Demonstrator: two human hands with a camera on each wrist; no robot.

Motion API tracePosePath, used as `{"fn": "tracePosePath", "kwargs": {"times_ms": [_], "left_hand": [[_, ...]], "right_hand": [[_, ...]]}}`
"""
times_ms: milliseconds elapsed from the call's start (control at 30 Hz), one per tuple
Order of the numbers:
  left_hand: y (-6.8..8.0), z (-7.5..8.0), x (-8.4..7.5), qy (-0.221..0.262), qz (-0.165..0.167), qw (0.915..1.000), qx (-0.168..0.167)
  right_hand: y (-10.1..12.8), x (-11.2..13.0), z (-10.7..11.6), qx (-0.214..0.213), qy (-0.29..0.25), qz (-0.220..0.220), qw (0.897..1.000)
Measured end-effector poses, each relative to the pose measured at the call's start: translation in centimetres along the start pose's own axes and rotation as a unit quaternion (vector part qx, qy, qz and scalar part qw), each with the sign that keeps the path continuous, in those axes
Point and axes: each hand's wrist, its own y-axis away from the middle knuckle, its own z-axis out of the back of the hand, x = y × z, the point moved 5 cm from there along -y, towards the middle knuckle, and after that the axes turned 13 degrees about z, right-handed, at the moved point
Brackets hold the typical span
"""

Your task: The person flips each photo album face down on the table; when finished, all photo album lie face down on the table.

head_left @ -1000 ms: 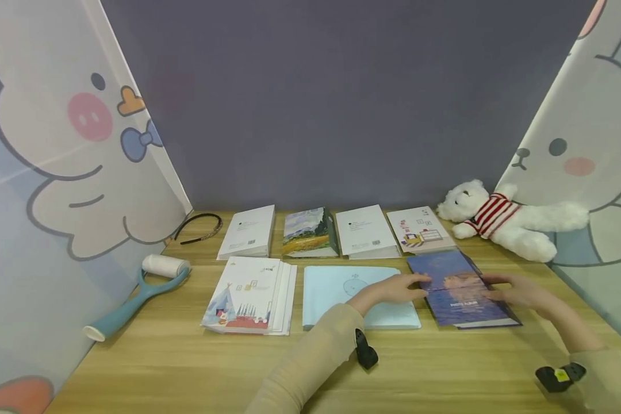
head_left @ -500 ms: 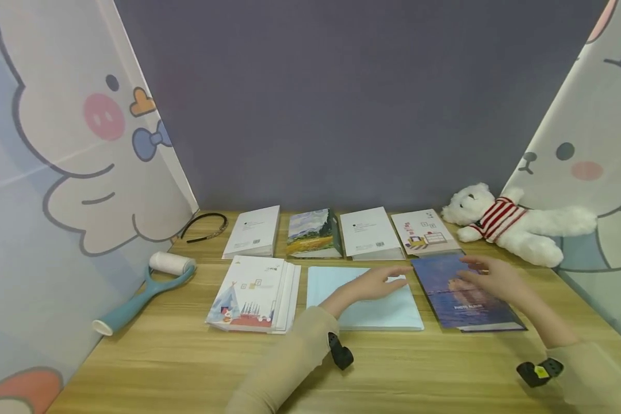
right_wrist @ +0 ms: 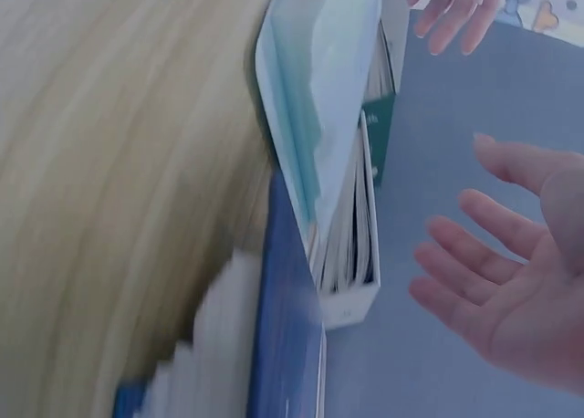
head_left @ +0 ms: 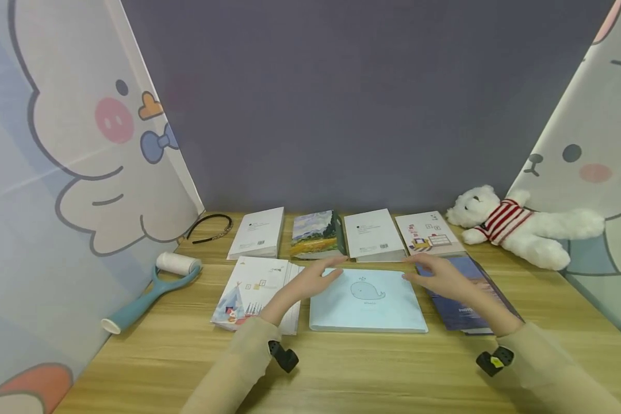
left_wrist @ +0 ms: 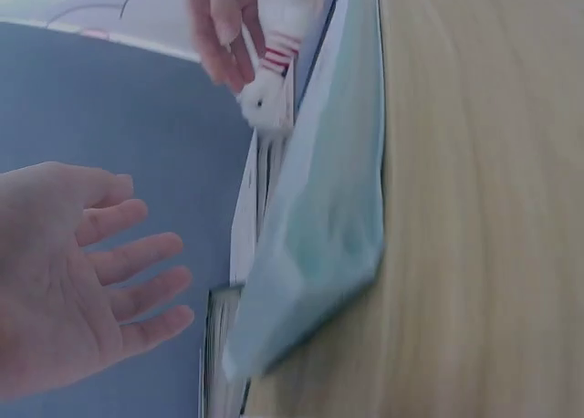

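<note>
A pale blue album with a whale drawing (head_left: 367,299) lies flat on the wooden table (head_left: 372,374), front and centre. My left hand (head_left: 318,279) hovers open over its left far corner, fingers spread. Over the album's right far corner my right hand (head_left: 434,276) hovers open too. Neither hand grips anything. A dark blue photo album (head_left: 471,293) lies just right of it, partly under my right forearm. The wrist views show the pale blue album (left_wrist: 328,217) (right_wrist: 315,99) edge-on, with the open left hand (left_wrist: 87,263) and the open right hand (right_wrist: 497,263) above the table.
A white booklet stack with a tent picture (head_left: 253,293) lies to the left. Behind stand several books in a row (head_left: 318,234). A plush bear (head_left: 517,227) lies back right, a lint roller (head_left: 150,287) and a black headband (head_left: 209,227) to the left. Printed panels wall both sides.
Both hands left the dark blue album and moved left to hover over the pale blue album's far corners. The whale drawing is now uncovered.
</note>
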Motion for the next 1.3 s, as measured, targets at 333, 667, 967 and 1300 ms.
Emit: {"fn": "tracePosePath", "kwargs": {"times_ms": [333,667,967,1300], "left_hand": [[1.4,1.7,3.4,-0.003,0.066,0.9978,-0.006],[1.5,1.1,4.9,0.018,0.101,0.9932,0.055],[1.4,2.0,5.9,0.203,0.153,0.9667,0.028],[0.7,1.9,6.1,0.285,0.152,0.9463,0.017]], "right_hand": [[-1.3,0.6,-3.4,0.148,-0.030,-0.007,0.988],[-1.3,1.1,-4.8,0.204,-0.046,0.000,0.978],[-1.5,1.4,-5.1,0.196,-0.042,-0.005,0.980],[-1.4,1.2,-5.2,0.187,-0.048,-0.023,0.981]]}}
